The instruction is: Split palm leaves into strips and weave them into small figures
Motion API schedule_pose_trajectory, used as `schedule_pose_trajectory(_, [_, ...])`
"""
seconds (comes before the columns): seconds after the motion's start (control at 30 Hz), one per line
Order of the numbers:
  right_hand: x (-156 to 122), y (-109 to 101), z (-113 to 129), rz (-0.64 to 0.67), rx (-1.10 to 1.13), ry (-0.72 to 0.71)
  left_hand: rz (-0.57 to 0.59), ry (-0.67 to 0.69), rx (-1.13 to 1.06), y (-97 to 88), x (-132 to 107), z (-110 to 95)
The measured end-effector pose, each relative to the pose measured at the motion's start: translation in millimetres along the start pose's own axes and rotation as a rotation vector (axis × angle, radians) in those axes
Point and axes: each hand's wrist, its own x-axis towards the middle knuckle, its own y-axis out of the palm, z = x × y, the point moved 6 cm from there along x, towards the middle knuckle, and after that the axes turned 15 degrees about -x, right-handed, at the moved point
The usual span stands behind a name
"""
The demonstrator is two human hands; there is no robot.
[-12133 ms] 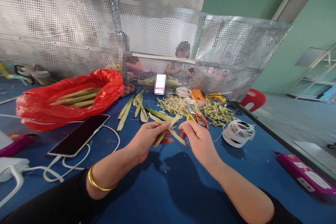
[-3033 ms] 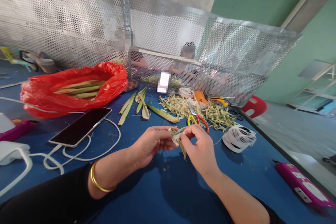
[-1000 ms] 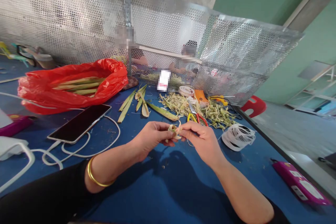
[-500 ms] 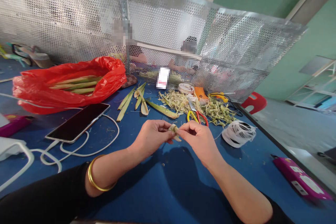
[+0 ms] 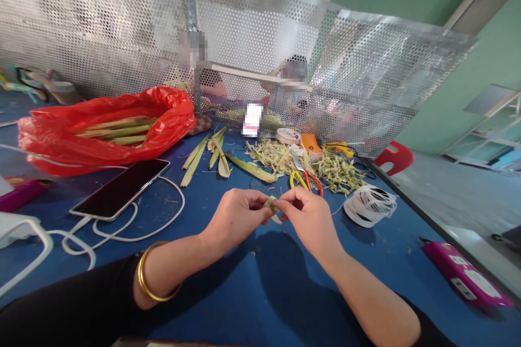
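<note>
Between my two hands is a small piece of pale green leaf [image 5: 272, 203], folded or curled, its lower tip sticking out below the fingers. My left hand [image 5: 240, 211] pinches it from the left with thumb and fingers. From the right, my right hand [image 5: 307, 214] pinches the same piece, and the fingertips almost meet. Just beyond the hands lie scissors [image 5: 305, 178] with one yellow and one red handle, blades pointing away. Behind them spreads a heap of cut leaf pieces [image 5: 272, 157]. Long green leaf strips [image 5: 195, 160] lie to the left of the heap.
A red plastic bag [image 5: 109, 146] holding leaf stalks is at the left, with a phone [image 5: 122, 190] and white cable in front. To the right are a white strip roll [image 5: 369, 206] and a purple pack [image 5: 464, 271]. A perforated metal screen [image 5: 252, 27] stands behind; people sit beyond it.
The leaf piece has turned slightly between my fingers, and my hands have drawn a little closer together. Things on the table stay where they were.
</note>
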Motion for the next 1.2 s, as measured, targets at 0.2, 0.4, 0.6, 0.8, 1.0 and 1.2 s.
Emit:
schedule_pose_trajectory(0.2, [0,3,2,0.089,0.01,0.04,0.004,0.018,0.058,-0.8,0,-1])
schedule_pose_trajectory(0.4, [0,5,1,0.099,0.055,0.056,0.05,-0.004,0.006,2.2,0,-1])
schedule_pose_trajectory(0.6, [1,12,-1,0.178,0.235,0.031,0.109,0.004,0.093,3.8,-3,-3])
schedule_pose_trajectory(0.8, [1,15,2,0.243,0.269,-0.008,0.139,-0.031,0.039,3.1,0,-1])
schedule_pose_trajectory(1.0, [0,12,7,0.264,0.239,-0.046,0.171,-0.086,-0.166,4.6,3,3])
schedule_pose_trajectory(1.2, [0,15,3,0.315,0.21,0.016,0.14,-0.083,-0.069,2.3,2,0])
